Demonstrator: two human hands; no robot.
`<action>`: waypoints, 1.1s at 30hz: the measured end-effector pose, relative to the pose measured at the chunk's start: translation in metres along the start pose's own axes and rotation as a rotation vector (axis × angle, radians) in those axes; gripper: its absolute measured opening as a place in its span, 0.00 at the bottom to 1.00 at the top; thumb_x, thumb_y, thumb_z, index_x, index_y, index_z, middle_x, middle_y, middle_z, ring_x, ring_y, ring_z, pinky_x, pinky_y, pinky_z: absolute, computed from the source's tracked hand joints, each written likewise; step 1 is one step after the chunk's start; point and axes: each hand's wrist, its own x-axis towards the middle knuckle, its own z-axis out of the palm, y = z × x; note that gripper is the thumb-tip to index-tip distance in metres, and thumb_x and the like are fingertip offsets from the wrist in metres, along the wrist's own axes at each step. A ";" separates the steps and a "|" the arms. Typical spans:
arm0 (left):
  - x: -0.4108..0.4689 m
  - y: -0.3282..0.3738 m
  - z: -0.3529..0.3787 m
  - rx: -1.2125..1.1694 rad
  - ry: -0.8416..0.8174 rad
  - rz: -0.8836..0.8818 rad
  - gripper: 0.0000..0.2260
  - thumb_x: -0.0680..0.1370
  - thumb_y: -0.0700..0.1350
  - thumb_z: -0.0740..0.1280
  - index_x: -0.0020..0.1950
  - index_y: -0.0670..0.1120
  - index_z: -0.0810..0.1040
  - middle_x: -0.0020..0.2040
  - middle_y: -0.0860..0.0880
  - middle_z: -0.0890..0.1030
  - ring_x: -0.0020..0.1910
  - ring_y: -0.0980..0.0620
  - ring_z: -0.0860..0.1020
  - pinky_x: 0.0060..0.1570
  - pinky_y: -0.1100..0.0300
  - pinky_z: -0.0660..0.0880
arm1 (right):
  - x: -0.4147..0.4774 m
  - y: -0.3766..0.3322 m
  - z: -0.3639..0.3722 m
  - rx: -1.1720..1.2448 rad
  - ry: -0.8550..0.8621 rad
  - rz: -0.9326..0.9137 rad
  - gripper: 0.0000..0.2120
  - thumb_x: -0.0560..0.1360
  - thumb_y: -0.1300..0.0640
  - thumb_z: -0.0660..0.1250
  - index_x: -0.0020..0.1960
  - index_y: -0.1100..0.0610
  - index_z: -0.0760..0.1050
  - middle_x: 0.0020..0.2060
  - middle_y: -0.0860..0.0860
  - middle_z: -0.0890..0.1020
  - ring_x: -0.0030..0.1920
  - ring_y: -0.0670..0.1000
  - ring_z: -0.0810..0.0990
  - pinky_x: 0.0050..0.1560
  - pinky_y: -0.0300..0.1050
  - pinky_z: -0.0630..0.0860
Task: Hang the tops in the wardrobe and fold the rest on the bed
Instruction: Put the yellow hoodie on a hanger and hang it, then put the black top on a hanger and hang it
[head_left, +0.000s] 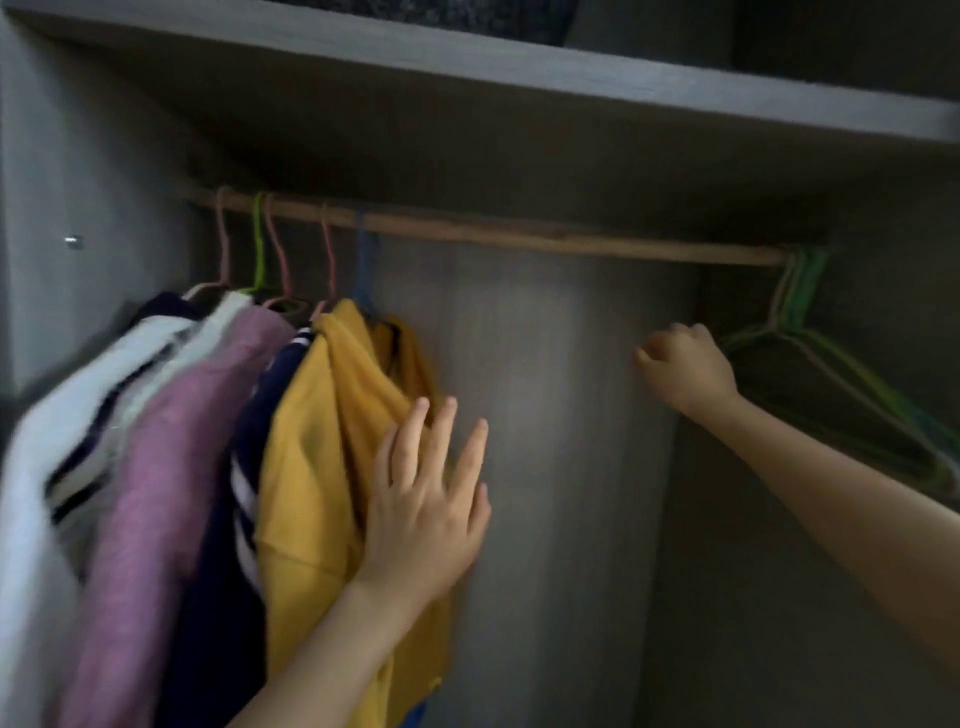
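Against the wardrobe's left wall (104, 208), four tops hang bunched on the rail (519, 236): a white top (78, 405), a pink top (171, 441), a navy striped top (244, 467) and a yellow top (322, 441). The left hand (426, 509) lies released, fingers straight, on the yellow top's right edge. Beyond it the rail runs bare before the back panel (561, 415). The right hand (685, 369) has its fingers curled just beside the empty hangers (810, 338) at the rail's right end; whether it grips one cannot be told.

Dim overall; a pale glow on the back panel (545, 389); tops (156, 441) at left smeared, perhaps motion blur.
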 end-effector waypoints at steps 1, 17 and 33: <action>0.002 0.012 0.009 -0.048 -0.019 -0.003 0.21 0.75 0.48 0.58 0.67 0.46 0.67 0.65 0.38 0.74 0.67 0.38 0.65 0.62 0.43 0.64 | -0.007 0.019 -0.011 -0.085 0.026 0.029 0.13 0.79 0.56 0.59 0.47 0.63 0.77 0.49 0.60 0.75 0.56 0.61 0.69 0.48 0.50 0.68; 0.001 0.111 0.081 -0.325 -0.258 -0.041 0.22 0.74 0.50 0.55 0.65 0.43 0.69 0.60 0.36 0.77 0.62 0.38 0.67 0.53 0.42 0.74 | -0.064 0.148 -0.067 -0.770 -0.222 0.262 0.20 0.78 0.64 0.54 0.69 0.57 0.60 0.57 0.58 0.78 0.57 0.59 0.78 0.47 0.47 0.71; -0.013 0.128 0.096 -0.387 -0.230 -0.126 0.21 0.76 0.52 0.52 0.64 0.43 0.66 0.59 0.35 0.77 0.61 0.38 0.67 0.50 0.41 0.74 | -0.096 0.144 -0.056 -0.451 -0.003 0.157 0.19 0.77 0.61 0.58 0.68 0.56 0.63 0.46 0.61 0.81 0.47 0.64 0.79 0.39 0.49 0.66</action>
